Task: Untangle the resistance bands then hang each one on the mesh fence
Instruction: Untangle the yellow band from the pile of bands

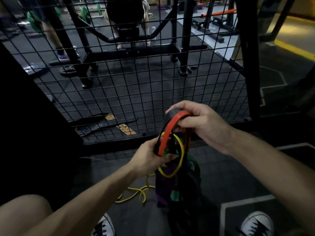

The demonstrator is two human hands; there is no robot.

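Observation:
A tangled bunch of resistance bands hangs between my hands in front of the black mesh fence (129, 86). My right hand (199, 121) is closed over the top loops of the red band (167, 133) and a black band (171, 113). My left hand (150, 157) grips the same bunch lower down, on the red and black strands. A thin yellow band (181, 157) loops through the tangle and trails onto the floor (134, 193). Purple (163, 186) and green (196, 167) bands dangle below, knotted together.
The fence's thick black post (248, 65) stands at the right. Behind the mesh are a gym rack (133, 51), belts on the floor (109, 123) and people's legs. My knee is at lower left; my two sneakers (257, 223) are on the dark mat.

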